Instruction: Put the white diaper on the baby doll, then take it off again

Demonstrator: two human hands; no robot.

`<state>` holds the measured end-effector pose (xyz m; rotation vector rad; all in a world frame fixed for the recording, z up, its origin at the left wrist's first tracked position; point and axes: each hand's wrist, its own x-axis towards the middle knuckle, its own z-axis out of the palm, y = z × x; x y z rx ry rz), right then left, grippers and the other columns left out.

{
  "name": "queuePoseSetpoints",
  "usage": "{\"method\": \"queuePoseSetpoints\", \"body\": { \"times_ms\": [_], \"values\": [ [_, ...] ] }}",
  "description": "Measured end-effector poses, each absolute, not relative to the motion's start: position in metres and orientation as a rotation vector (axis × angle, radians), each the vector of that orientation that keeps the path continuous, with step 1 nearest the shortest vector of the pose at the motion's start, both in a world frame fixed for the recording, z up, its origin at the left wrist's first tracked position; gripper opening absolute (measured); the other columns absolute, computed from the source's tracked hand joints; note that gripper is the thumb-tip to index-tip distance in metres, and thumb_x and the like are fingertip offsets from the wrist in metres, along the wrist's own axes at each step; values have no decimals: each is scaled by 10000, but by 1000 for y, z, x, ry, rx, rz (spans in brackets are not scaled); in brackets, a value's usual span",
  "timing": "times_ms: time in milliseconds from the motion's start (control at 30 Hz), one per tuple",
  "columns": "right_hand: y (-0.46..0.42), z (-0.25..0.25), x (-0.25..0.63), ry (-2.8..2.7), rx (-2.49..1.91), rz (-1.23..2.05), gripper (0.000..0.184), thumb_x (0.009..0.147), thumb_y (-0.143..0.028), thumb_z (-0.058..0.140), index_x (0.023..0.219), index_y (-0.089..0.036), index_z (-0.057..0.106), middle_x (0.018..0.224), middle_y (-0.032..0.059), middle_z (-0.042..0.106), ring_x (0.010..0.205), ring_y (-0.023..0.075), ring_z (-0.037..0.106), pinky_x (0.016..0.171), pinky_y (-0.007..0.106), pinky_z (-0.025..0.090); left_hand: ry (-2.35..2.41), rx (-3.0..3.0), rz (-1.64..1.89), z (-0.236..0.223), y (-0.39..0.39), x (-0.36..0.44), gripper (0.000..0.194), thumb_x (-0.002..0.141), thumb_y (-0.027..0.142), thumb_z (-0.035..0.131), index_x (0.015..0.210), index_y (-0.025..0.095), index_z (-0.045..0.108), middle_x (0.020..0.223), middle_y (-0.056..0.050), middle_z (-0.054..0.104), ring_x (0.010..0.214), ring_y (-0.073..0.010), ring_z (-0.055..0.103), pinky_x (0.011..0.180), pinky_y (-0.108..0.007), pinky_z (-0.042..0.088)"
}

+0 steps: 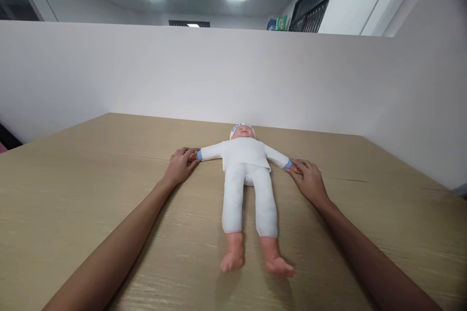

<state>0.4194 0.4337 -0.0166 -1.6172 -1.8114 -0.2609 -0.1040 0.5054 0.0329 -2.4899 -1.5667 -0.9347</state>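
A baby doll (pixel 246 153) lies on its back on the wooden table, its head toward the far wall and its bare feet toward me. It wears a white long-sleeved top with blue cuffs, white trousers and a white cap (pixel 233 131) with blue lettering. Both of its arms are stretched out sideways. My left hand (pixel 180 164) is closed around the doll's hand at the left, by the cuff. On the other side, my right hand (pixel 309 179) grips the doll's other hand with thumb and fingers.
The wooden table (pixel 109 214) has thin cracks in its surface. A low white wall (pixel 204 73) borders its far edge, and another white wall (pixel 426 107) runs along the right. Beyond are ceiling lights and a green package (pixel 281 23).
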Motion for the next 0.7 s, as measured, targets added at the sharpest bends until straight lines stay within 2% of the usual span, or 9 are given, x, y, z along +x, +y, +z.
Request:
{"method": "queuePoseSetpoints", "body": {
  "times_ms": [300,400,467,533,600,700],
  "values": [
    [422,-8,405,-1746,-1582,-266,546,984,-454,624,1458,-188,677,1314,185,698,1212,389,602,1057,557,496,-1548,-2503,-1008,33,501,-105,460,987,466,612,1379,234,673,1295,-131,697,1165,-324,617,1053,-485,492],
    [404,5,386,-1689,-1523,-271,528,947,-352,620,1438,-158,654,1378,211,668,1290,401,572,1117,583,463,-1568,-2437,-1110,38,485,-97,460,957,444,623,1347,203,659,1346,-160,679,1236,-357,581,1104,-536,464],
    [388,18,370,-1659,-1465,-255,428,935,-250,555,1338,-175,678,1353,193,687,1291,375,586,1138,569,456,-1577,-2379,-1205,48,469,-86,374,987,365,541,1296,190,655,1356,-173,671,1277,-360,555,1139,-559,433],
    [364,33,351,-1634,-1405,-220,329,917,-161,474,1154,-213,695,1233,154,732,1228,334,633,1113,531,484,-1555,-2360,-1285,64,444,-71,320,1008,251,412,1207,199,657,1319,-154,683,1267,-328,563,1142,-541,429],
    [328,49,329,-1621,-1354,-172,284,911,-107,406,945,-252,648,1039,105,747,1079,287,688,1017,467,537,-1489,-2428,-1390,81,404,-55,337,1008,181,320,1073,224,648,1207,-114,705,1180,-283,605,1102,-500,464],
    [250,63,297,-1650,-1270,-65,327,979,-96,361,767,-273,537,768,27,660,755,212,656,756,357,534,-1423,-2675,-1681,93,312,-33,368,1069,261,262,899,261,589,968,-89,678,966,-267,626,973,-502,523]
  ]
}}
